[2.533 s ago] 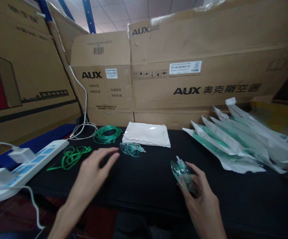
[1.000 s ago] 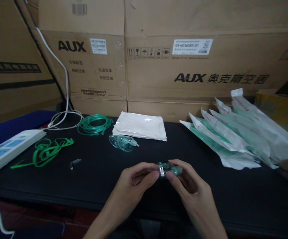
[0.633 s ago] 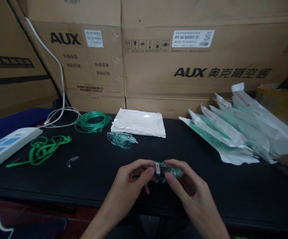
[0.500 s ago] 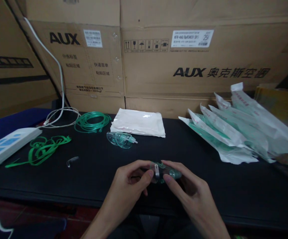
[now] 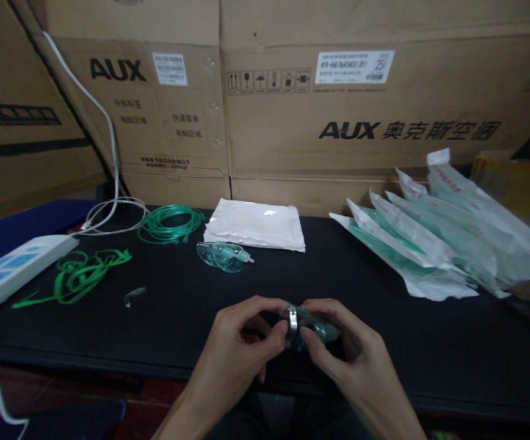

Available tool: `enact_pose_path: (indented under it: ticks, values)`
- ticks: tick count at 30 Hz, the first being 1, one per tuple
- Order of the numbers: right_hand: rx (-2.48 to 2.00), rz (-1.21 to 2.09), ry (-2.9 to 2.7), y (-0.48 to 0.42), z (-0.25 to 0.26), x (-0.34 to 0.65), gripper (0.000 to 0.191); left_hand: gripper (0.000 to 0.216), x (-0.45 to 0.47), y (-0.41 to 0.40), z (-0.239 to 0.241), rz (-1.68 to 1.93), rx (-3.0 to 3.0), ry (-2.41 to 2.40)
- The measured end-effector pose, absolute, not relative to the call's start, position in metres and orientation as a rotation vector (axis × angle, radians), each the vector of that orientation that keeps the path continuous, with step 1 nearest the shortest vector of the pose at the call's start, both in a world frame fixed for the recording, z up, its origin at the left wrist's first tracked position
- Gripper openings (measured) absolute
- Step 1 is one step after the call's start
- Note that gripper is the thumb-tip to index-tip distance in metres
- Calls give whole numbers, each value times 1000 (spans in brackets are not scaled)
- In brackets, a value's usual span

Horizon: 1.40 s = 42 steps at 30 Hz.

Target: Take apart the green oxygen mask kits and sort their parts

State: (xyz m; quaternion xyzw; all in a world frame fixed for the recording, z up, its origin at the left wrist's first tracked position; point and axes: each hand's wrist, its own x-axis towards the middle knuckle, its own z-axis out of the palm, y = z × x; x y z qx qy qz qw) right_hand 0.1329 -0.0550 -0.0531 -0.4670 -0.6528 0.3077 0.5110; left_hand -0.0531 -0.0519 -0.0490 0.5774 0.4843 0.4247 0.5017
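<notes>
Between my two hands, just above the table's front part, is a clear green oxygen mask [image 5: 325,332] with a shiny metal nose clip [image 5: 293,320]. My left hand [image 5: 242,342] pinches its left side, the thumb beside the clip. My right hand [image 5: 350,345] grips the other side with thumb and fingers, and the mask's narrow end points right. Fingers cover much of the mask. Farther back lies a second clear green mask [image 5: 225,256] with a pale connector. A small clear plastic elbow piece [image 5: 134,296] rests to the left.
A white package [image 5: 256,225] lies behind the second mask. Coiled green tubing [image 5: 170,223], green elastic straps [image 5: 79,278] and a white power strip [image 5: 22,269] are at left. Several packed pouches [image 5: 430,238] lean at right. Cardboard boxes [image 5: 274,134] stand behind the black table [image 5: 192,318].
The mask has shifted slightly right and down in my hands, and its metal clip now faces me more. My right thumb has moved down next to the clip.
</notes>
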Motion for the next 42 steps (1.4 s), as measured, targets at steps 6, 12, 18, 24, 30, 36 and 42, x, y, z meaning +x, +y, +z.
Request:
enact_pose_path:
  ticks: [6, 12, 18, 24, 30, 36, 42]
  values:
    - [-1128, 765, -1596, -58, -53, 131, 6, 20, -51, -55, -45, 1037, 1451, 1192]
    - [-1143, 780, -1583, -57, -56, 129, 9, 16, -51, -54, -45, 1048, 1493, 1190]
    - [-1124, 733, -1587, -59, -53, 126, 18, 18, -48, -54, -48, 1081, 1436, 1212]
    - [-1127, 649, -1546, -58, -53, 125, 15, 18, -47, -57, -48, 1185, 1518, 1277]
    - [-1094, 633, -1532, -59, -49, 122, 19, 18, -47, -54, -47, 1122, 1692, 1251]
    - [-1074, 637, -1540, -60, -47, 119, 22, 20, -50, -52, -49, 1108, 1645, 1228]
    - [-1163, 648, -1538, -62, -48, 117, 26, 21, -48, -49, -45, 1117, 1550, 1220]
